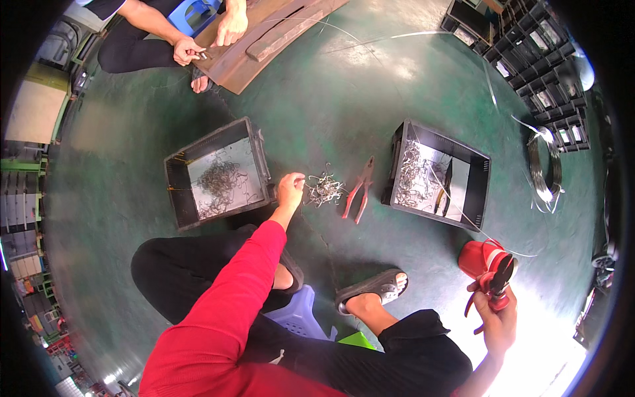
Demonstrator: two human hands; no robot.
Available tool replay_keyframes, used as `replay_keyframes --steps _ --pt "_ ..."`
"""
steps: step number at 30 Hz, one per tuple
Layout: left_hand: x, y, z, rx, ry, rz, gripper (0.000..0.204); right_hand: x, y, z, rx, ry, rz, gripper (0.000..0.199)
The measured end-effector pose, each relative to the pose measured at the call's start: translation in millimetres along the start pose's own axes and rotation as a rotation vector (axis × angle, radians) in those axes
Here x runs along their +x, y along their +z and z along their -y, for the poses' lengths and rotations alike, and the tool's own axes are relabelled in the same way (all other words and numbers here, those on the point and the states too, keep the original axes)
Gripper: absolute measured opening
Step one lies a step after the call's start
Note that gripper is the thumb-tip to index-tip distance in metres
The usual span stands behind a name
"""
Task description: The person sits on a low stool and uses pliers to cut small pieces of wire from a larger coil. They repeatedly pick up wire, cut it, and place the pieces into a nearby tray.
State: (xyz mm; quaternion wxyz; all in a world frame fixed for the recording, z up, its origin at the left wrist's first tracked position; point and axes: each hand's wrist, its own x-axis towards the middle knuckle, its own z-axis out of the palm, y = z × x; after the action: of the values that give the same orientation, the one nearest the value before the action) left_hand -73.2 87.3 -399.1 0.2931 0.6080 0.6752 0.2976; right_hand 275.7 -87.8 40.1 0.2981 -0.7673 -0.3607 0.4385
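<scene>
My left hand (291, 190) reaches forward over the floor, fingers pinched together beside a small pile of bent metal wire hooks (325, 190). Whatever its fingertips hold, if anything, is too small to make out. At the right, my right hand (497, 324) grips red-handled pliers (501, 276), their dark jaws pointing up and away from me. Just behind the jaws stands a red round container (473, 258). A second pair of red-handled pliers (358, 195) lies on the floor right of the hook pile.
Left of the pile is a black crate (259, 152) with many small hooks; another black crate (475, 159) at right holds hooks and dark pliers (445, 188). A wire coil (545, 169) lies far right. A co-worker's hands (188, 51) work beside a brown board (238, 78).
</scene>
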Motion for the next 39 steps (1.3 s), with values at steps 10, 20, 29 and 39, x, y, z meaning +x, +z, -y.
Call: replay_keyframes --steps 10,20,29,39 --pt "23.2 19.0 -51.7 0.340 0.116 0.127 0.025 -2.1 10.5 5.9 -0.057 0.006 0.036 0.022" --pt "24.4 18.4 -58.9 0.417 -0.108 0.188 0.016 -13.1 19.1 23.7 -0.223 -0.067 0.044 0.019" --pt "-1.7 -43.6 -114.4 -0.296 0.022 0.322 0.024 -16.2 38.6 39.1 -0.451 -0.260 0.195 0.028" --pt "-61.3 -200.7 -270.5 -0.999 -0.008 0.458 0.016 -10.3 70.8 85.1 -0.553 -0.441 0.337 0.031"
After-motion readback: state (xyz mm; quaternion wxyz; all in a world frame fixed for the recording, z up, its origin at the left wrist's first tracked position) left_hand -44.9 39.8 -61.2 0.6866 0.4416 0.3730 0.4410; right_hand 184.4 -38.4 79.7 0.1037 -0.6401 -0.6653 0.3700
